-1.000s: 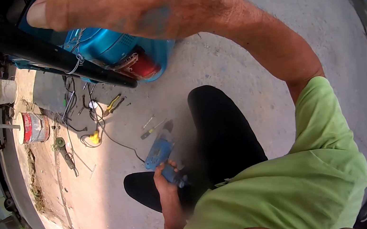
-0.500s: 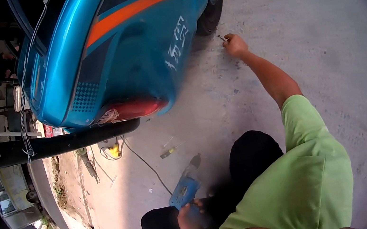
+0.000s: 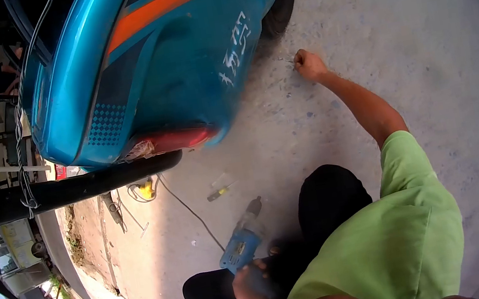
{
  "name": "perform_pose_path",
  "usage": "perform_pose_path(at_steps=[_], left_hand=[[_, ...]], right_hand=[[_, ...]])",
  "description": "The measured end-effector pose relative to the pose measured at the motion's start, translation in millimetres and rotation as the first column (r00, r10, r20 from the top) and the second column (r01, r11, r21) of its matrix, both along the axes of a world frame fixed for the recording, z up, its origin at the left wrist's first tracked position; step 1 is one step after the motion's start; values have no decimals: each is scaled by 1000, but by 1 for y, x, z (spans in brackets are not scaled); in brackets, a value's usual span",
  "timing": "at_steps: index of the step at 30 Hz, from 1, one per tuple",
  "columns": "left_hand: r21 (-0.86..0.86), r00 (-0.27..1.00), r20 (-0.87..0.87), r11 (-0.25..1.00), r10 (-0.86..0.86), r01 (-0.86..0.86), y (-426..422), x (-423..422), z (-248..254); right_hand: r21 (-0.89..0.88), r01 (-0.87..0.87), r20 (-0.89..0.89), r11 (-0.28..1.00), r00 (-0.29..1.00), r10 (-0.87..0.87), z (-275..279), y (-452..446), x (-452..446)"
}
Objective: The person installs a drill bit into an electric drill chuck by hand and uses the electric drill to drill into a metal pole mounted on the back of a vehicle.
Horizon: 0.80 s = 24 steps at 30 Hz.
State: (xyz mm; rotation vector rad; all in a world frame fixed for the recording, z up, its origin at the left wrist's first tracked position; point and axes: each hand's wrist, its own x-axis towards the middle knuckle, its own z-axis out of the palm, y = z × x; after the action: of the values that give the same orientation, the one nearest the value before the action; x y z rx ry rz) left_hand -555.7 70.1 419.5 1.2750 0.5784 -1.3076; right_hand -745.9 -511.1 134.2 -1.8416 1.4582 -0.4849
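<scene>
My left hand (image 3: 251, 285) is wrapped round the handle of a blue power drill (image 3: 241, 249), low beside my knees. The drill's dark chuck points up and to the right, and its cable runs off to the upper left. Out to the upper right, my right hand (image 3: 310, 65) is closed, low over the concrete near a black wheel (image 3: 281, 14). A thin, small metallic thing seems to stick out of its fingertips, too small to name. The large teal vehicle body (image 3: 178, 78) with an orange stripe stands left of that hand.
A black bar (image 3: 70, 190) wound with wire crosses at left, below a red tail light (image 3: 178, 138). On the ground lie a screwdriver (image 3: 218, 194), a yellow plug (image 3: 146, 190) with cable and a dark grinder-like tool (image 3: 112, 210). Broken paving edges the left side.
My right hand has gone from close before the camera to low near the wheel, then slightly down in view. The view has shifted toward the teal vehicle. My left hand still holds the drill.
</scene>
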Motion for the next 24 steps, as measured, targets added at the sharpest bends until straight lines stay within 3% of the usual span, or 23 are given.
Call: perform_pose_path(at_steps=[2,3,4,7,10,13,16,24], left_hand=[[-69,999,-44,997,21,-24,-17,-4,15],[-103,997,-58,993,50,-56,-23,-5,25],[-107,997,-62,992,54,-61,-26,-3,31],[-209,996,-85,977,31,-49,-21,10,35],[-292,1000,13,956,-1,5,-11,19,29],[-376,1000,6,926,-20,21,-4,29,47],[-493,999,-37,870,0,-18,6,36,55],[-708,998,-33,703,61,-67,18,43,54]], right_hand=[[80,-85,225,993,972,65,24,24,-17],[155,-86,347,984,938,28,36,36,-22],[350,-111,455,930,888,-66,66,48,-26],[550,-203,618,810,752,-231,140,78,-42],[503,-356,778,788,583,-233,203,106,-46],[440,-407,833,801,518,-195,266,141,-30],[477,-384,837,790,474,-275,316,189,5],[591,-500,802,634,279,-528,343,261,115]])
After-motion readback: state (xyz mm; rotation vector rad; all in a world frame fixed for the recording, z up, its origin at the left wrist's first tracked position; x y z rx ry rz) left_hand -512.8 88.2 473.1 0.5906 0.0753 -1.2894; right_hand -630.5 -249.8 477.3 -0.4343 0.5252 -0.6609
